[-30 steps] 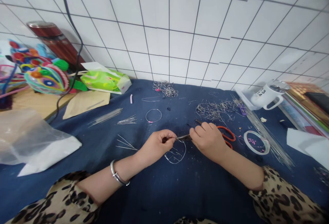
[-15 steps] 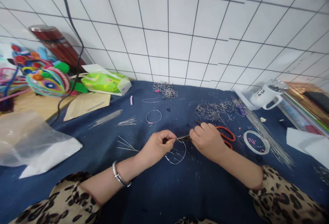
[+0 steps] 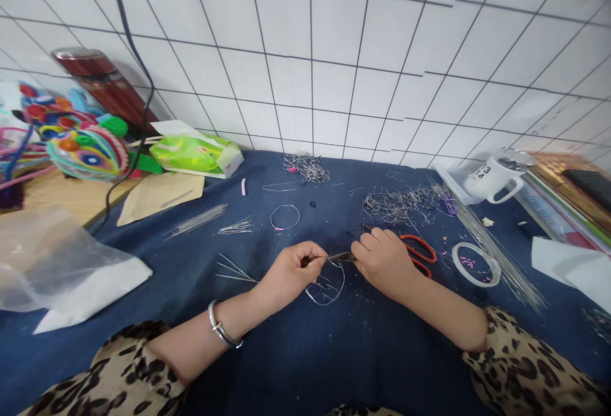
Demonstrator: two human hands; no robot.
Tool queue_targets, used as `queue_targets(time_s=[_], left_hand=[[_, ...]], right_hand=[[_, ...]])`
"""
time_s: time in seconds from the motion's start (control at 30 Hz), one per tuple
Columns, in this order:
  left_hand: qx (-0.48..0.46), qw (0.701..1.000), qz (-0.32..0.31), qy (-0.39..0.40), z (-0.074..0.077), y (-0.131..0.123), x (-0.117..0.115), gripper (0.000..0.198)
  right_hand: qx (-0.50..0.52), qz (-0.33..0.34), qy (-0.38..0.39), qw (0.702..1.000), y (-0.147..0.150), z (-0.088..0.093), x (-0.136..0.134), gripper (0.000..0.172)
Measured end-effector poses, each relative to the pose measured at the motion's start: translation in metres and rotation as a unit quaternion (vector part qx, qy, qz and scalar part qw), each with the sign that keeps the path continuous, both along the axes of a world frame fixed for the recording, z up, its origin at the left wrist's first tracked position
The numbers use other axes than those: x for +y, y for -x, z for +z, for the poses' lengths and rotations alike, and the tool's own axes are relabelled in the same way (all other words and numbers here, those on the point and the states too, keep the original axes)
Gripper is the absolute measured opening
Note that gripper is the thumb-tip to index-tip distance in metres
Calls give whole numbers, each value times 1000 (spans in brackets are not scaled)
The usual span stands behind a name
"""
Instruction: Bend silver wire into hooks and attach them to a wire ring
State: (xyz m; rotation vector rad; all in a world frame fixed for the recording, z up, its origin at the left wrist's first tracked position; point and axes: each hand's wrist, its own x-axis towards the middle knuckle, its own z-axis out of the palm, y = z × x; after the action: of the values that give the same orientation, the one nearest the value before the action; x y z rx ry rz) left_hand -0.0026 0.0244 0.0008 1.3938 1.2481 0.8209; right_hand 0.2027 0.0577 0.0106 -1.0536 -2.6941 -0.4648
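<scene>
My left hand is closed in a pinch on a thin metal wire at the centre of the dark blue cloth. My right hand is closed around a dark metal tool that looks like pliers, its narrow jaws pointing left and meeting the wire by my left fingertips. The tool's handles are hidden in my palm. Just below the jaws is a wire loop, with more thin wires inside it. Orange-handled scissors lie beside my right hand, partly covered by it.
A wire ring, short wires and tangled wire piles lie on the cloth. To the right are a round dish of pink beads, long straight wires and a white mug. A plastic bag lies left.
The pliers' jaws have turned slightly between my hands. Both hands otherwise stay in nearly the same place.
</scene>
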Motion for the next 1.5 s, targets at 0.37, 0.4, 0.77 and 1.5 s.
queue_targets(time_s=[0.37, 0.4, 0.77, 1.5], left_hand=[[-3, 1000, -4, -12, -3, 0, -1, 9], [-5, 1000, -4, -13, -3, 0, -1, 9], [-5, 1000, -3, -15, -3, 0, -2, 8], [-26, 987, 148, -48, -2, 2, 2, 14]], right_hand=[[1, 5, -7, 1000, -1, -4, 1, 15], [1, 6, -6, 1000, -1, -4, 1, 15], [-3, 7, 0, 1000, -1, -5, 2, 15], [222, 122, 82, 964, 13, 6, -25, 12]])
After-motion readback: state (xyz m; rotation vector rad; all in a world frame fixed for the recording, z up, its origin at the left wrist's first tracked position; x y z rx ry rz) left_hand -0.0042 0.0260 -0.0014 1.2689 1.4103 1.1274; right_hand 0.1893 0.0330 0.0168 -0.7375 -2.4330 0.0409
